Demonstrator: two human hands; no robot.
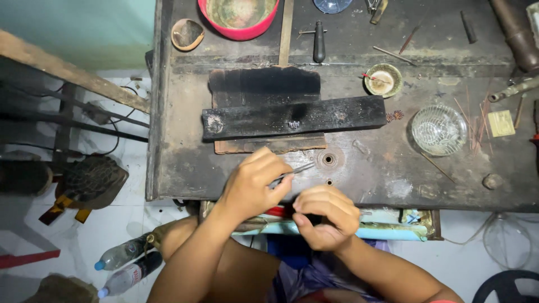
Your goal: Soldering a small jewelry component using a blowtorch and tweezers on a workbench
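Tweezers (293,171) sit pinched in the left hand (252,185) at the workbench's (393,168) near edge, tips pointing right; the right hand (325,216) is curled shut (contents hidden) just beside.

A worn, matt dark wooden surface (185,163), scuffed and stained, carries a charred black wooden block (293,117), rough and sooty. Right of the block sits a cut-glass bowl (438,129), clear and glinting; behind the block, a glossy red plastic basin (238,19). The left hand (252,184) holds thin metal tweezers (293,171), dull grey with a faint sheen. Clear plastic bottles (126,265) lie on the pale, smooth floor (101,230).
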